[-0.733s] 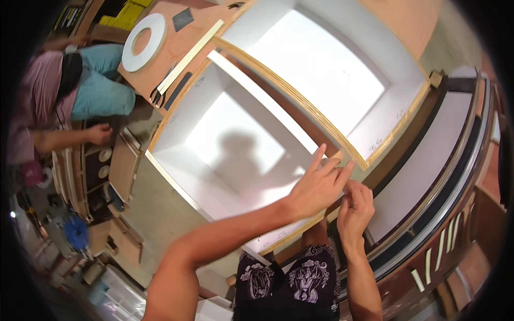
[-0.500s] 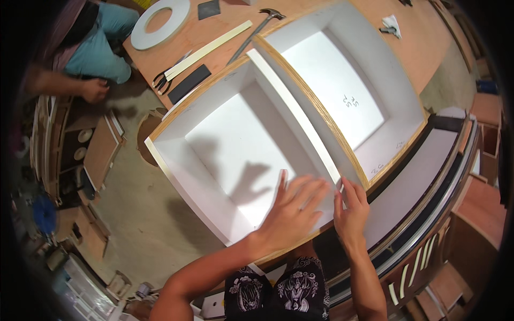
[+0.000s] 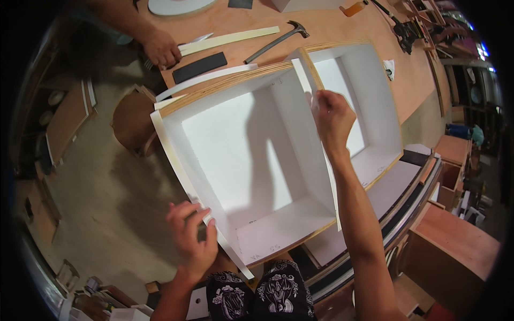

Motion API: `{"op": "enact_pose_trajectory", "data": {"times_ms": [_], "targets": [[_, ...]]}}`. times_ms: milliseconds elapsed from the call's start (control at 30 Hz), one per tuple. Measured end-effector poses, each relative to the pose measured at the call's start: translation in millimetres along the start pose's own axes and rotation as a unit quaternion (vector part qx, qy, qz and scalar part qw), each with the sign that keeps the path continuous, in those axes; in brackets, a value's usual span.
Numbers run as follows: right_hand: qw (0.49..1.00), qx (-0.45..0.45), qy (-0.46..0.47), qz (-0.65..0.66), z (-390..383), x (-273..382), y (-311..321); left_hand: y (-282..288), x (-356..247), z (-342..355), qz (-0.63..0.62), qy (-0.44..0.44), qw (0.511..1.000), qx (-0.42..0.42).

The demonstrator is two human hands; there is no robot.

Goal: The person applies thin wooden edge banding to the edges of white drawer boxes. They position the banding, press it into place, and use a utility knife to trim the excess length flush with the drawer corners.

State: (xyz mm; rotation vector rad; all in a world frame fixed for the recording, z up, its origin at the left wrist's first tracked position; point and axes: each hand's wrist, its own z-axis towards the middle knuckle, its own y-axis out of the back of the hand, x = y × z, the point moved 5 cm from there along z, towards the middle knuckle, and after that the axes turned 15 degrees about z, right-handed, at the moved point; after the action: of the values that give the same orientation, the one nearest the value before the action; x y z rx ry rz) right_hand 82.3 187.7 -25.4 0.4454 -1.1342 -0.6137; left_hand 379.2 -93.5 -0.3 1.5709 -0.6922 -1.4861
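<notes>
A wooden box [image 3: 278, 219] with white inner walls and bare plywood edges stands in front of me, beside a second like box [image 3: 375, 101]. A white edging strip [image 3: 301, 77] runs along the wall between them, partly hidden by my right arm. My right hand [image 3: 334, 120] is closed over that wall, fingers curled; what they hold, if anything, is hidden. My left hand [image 3: 194, 235] is open at the near left corner, fingers apart beside another white strip [image 3: 179, 166] along the left edge. That strip's near end sticks out past the corner.
On the wooden table [image 3: 342, 32] lie a claw hammer [image 3: 278, 41], a dark flat block [image 3: 199, 67], pale strips [image 3: 230, 40] and a white roll [image 3: 179, 6]. Another person's hand [image 3: 161, 49] rests at the table's left edge. Wooden cabinets [image 3: 455, 241] stand at right.
My right hand has moved up along the middle wall and closed. My left hand has gone from the middle to the left edge. The other person's hand has come to the table.
</notes>
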Motion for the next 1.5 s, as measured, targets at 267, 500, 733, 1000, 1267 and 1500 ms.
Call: {"op": "enact_pose_trajectory", "data": {"times_ms": [267, 500, 733, 1000, 1267, 1500], "targets": [[0.990, 0.045, -0.134, 0.005, 46, -13, -32, -43, 16, 43, 0.072, 0.064, 0.991, 0.088], [0.981, 0.057, -0.186, -0.012, 51, -6, -48, -69, 22, 39, 0.152, 0.077, 0.984, 0.047], [0.957, 0.062, -0.269, 0.083, 68, -24, -57, -71, 21, 40, 0.136, 0.061, 0.989, 0.015], [0.969, 0.042, -0.233, 0.067, 69, -21, -71, -71, 20, 41, 0.113, 0.056, 0.992, -0.017], [0.983, 0.165, -0.014, 0.081, 78, -15, -76, -73, 20, 43, 0.116, 0.059, 0.991, -0.010], [0.954, 0.280, 0.039, 0.102, 102, -21, -65, -71, 18, 48, 0.179, 0.082, 0.980, 0.027]]}}
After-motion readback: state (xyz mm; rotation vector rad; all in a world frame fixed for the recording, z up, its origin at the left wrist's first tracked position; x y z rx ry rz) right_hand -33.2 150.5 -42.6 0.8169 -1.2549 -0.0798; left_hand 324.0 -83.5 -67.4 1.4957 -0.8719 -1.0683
